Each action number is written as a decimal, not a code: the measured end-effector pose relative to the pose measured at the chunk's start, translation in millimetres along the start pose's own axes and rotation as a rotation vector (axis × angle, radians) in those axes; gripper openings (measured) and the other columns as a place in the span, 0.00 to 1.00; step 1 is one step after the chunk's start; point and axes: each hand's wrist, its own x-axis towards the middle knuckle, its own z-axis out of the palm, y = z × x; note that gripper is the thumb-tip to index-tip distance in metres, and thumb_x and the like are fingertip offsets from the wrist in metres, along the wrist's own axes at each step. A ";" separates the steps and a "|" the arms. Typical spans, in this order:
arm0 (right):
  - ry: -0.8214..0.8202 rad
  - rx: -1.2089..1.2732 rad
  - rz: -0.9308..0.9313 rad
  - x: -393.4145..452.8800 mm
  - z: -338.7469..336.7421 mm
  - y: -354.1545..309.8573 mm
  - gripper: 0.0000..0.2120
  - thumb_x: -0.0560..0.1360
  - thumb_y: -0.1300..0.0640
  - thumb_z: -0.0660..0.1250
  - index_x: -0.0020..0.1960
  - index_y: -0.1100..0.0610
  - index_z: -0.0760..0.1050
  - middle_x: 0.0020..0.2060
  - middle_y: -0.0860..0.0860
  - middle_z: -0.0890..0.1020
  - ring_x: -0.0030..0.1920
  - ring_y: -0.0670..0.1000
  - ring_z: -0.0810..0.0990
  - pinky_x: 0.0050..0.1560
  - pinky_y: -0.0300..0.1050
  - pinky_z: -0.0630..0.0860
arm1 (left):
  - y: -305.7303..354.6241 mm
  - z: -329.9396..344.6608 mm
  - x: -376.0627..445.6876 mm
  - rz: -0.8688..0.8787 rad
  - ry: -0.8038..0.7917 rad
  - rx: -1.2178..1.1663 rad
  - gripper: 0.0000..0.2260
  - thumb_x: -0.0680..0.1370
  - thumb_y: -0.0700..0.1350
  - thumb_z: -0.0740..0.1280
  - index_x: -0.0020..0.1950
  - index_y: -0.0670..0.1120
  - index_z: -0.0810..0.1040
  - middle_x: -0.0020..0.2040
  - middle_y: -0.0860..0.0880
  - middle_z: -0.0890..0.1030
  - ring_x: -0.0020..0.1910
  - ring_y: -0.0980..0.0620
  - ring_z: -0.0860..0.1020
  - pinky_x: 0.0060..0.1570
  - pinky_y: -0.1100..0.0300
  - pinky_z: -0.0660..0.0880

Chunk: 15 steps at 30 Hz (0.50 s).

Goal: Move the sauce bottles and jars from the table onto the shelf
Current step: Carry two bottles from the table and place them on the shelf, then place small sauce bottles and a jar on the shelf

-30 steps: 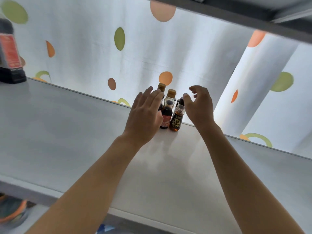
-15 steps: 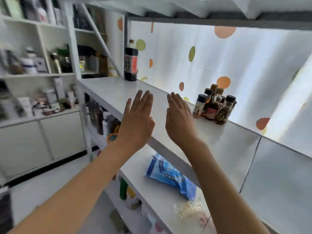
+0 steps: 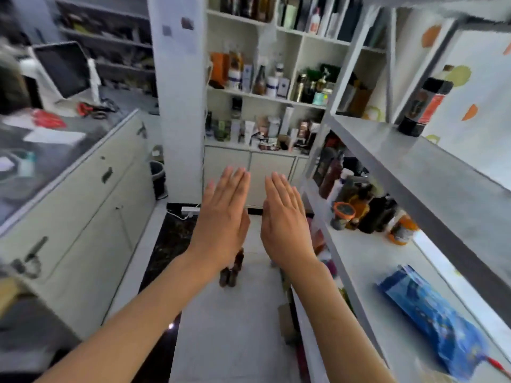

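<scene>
Head view: left hand and right hand held flat and empty, fingers straight, side by side above a white table, just left of the shelf. Best done by lowering onto the small brown bottles, gripping each upright round the body. Bottles dark, slim, clustered, partly hidden under the left wrist. One tall dark sauce bottle already standing on the shelf.

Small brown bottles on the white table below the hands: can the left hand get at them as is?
Probably yes. The left hand is open and holds nothing, directly above the small brown bottles; nothing visible lies between them.
</scene>
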 end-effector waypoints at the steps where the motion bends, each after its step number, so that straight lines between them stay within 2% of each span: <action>1: -0.012 0.018 -0.029 3.2 14.1 -20.6 0.26 0.83 0.61 0.52 0.80 0.59 0.51 0.80 0.54 0.52 0.80 0.51 0.45 0.79 0.47 0.41 | -19.3 -15.3 -11.7 -0.034 0.009 0.024 0.29 0.79 0.38 0.61 0.78 0.42 0.52 0.79 0.46 0.55 0.78 0.48 0.49 0.76 0.44 0.49; 4: -0.037 0.090 -0.098 10.2 51.9 -78.3 0.26 0.83 0.62 0.52 0.80 0.59 0.53 0.80 0.54 0.55 0.80 0.51 0.47 0.79 0.47 0.43 | -71.0 -56.5 -46.3 -0.140 0.029 0.085 0.31 0.79 0.35 0.61 0.79 0.43 0.52 0.79 0.49 0.50 0.79 0.50 0.46 0.76 0.47 0.47; 9: -0.147 0.249 -0.243 1.7 136.1 -210.6 0.27 0.80 0.67 0.53 0.79 0.60 0.56 0.79 0.55 0.58 0.80 0.51 0.51 0.79 0.46 0.45 | -177.9 -140.9 -140.4 -0.429 0.079 0.181 0.30 0.76 0.31 0.61 0.77 0.43 0.59 0.78 0.46 0.57 0.79 0.47 0.48 0.76 0.45 0.48; 15: -0.296 0.353 -0.416 -28.5 202.6 -348.7 0.29 0.77 0.69 0.56 0.77 0.62 0.59 0.77 0.58 0.62 0.79 0.55 0.55 0.79 0.48 0.48 | -256.1 -220.0 -241.3 -0.673 0.148 0.239 0.30 0.74 0.29 0.62 0.75 0.41 0.63 0.77 0.44 0.62 0.78 0.45 0.51 0.76 0.47 0.48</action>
